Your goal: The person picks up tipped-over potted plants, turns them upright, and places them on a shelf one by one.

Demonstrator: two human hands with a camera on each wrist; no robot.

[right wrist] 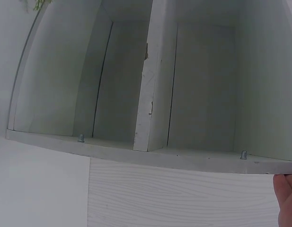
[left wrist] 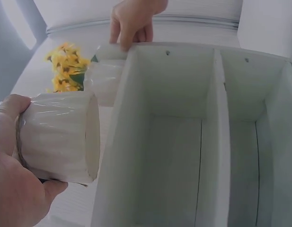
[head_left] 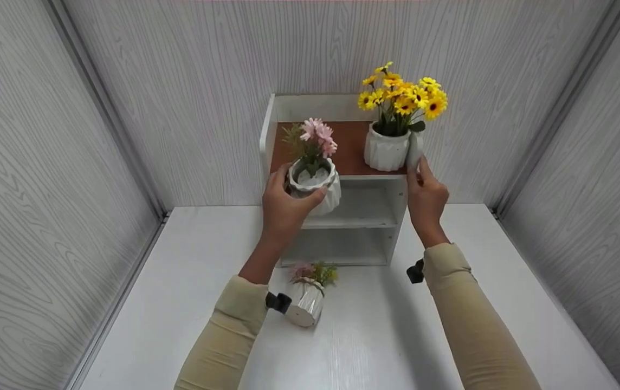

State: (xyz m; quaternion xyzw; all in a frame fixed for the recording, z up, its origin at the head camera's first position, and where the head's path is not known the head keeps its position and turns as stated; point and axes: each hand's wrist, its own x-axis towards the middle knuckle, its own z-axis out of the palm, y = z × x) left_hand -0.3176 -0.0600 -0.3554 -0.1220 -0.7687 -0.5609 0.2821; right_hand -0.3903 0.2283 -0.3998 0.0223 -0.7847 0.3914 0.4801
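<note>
My left hand (head_left: 284, 208) grips a white ribbed flowerpot (head_left: 331, 190) with pink flowers (head_left: 318, 136), thumb and fingers around its rim. The pot is held in front of the upper part of a small white shelf unit (head_left: 400, 197) with a brown top board (head_left: 349, 145). In the left wrist view the held pot (left wrist: 58, 137) appears sideways beside the shelf. My right hand (head_left: 427, 197) pinches the shelf's raised right side panel (head_left: 414, 149). Just left of that panel, a white pot (head_left: 386, 153) with yellow flowers (head_left: 405, 97) stands upright on the top board.
A third white pot (head_left: 307, 304) with pink and green flowers lies tipped over on the white table (head_left: 353, 346), in front of the shelf. Below the top board are two open compartments, split by a shelf board (right wrist: 148, 80). Grey wood-grain walls (head_left: 207, 108) enclose the table.
</note>
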